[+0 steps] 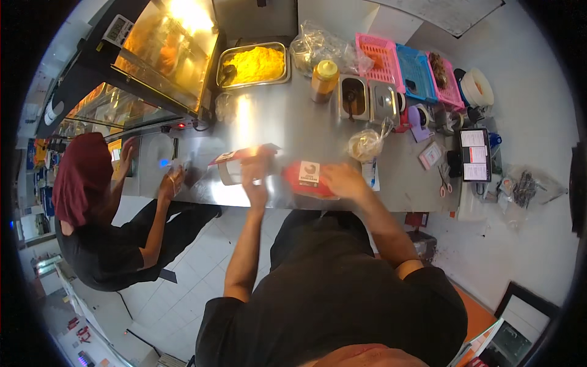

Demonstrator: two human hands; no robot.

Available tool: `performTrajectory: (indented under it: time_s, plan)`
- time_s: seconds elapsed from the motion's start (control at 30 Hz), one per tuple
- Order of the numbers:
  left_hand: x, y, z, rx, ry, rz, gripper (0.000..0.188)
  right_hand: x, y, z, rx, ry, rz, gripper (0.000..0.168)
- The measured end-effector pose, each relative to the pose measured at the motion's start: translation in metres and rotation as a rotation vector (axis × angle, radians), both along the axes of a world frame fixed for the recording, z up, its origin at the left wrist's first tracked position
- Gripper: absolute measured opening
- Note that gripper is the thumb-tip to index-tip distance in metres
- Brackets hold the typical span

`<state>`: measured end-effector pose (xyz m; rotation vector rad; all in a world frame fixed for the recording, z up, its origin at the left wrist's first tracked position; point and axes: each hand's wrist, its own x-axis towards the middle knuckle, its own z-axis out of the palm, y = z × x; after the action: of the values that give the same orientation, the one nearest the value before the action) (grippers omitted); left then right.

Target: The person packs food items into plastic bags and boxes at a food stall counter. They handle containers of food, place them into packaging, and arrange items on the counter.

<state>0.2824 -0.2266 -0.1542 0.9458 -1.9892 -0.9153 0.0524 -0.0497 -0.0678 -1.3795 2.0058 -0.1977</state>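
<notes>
On the steel counter (298, 128) before me are two red food cartons. My left hand (253, 174) is at the right end of the left carton (229, 172), whose white inner side faces me and whose red flap is raised. Motion blurs these fingers, though they seem to grip the carton. The other carton (302, 186) lies near the counter's front edge, red side up, with a printed white label. My right hand (344, 179) grips its right end; the fingertips are blurred. Just beyond that hand sits a knotted clear bag (365, 146) of pale food.
A lit glass warming cabinet (160, 64) stands left of a steel tray (287, 75) of yellow food. Farther right are a sauce bottle (324, 82), steel pans (353, 98), plastic baskets (415, 73), scissors (444, 181) and a tablet (475, 155). Another person (91, 220) works at left.
</notes>
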Motion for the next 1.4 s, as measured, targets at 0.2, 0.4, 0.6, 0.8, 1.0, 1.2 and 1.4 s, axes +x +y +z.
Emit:
performTrajectory:
  time_s: [0.2,0.4,0.6,0.8,1.0,1.2,1.4]
  plan:
    - [-0.046,0.067,-0.065,0.346,-0.291,-0.285,0.05,0.051,0.062,-0.104,-0.326,0.004,-0.545,0.04]
    - [-0.033,0.081,-0.101,0.533,-0.189,-0.35,0.05,0.033,0.08,-0.18,-0.573,-0.445,-1.088,0.039]
    - [-0.029,0.073,-0.077,0.799,-0.085,-0.313,0.048,0.006,0.082,-0.132,-0.485,-0.712,-1.07,0.04]
    - [-0.037,0.075,-0.02,0.926,-0.352,-0.281,0.053,0.011,0.091,-0.159,-0.559,-0.675,-1.11,0.042]
    - [-0.022,0.093,-0.067,0.715,-0.175,-0.336,0.05,0.025,0.114,-0.185,-0.587,-0.649,-1.058,0.044]
    - [-0.048,0.059,-0.042,0.077,-0.5,-0.495,0.088,0.01,0.113,-0.12,-0.54,-0.213,-0.653,0.054]
    - [-0.077,0.066,-0.013,-0.279,-0.75,-1.062,0.088,-0.006,0.111,-0.098,-0.513,0.186,0.126,0.05]
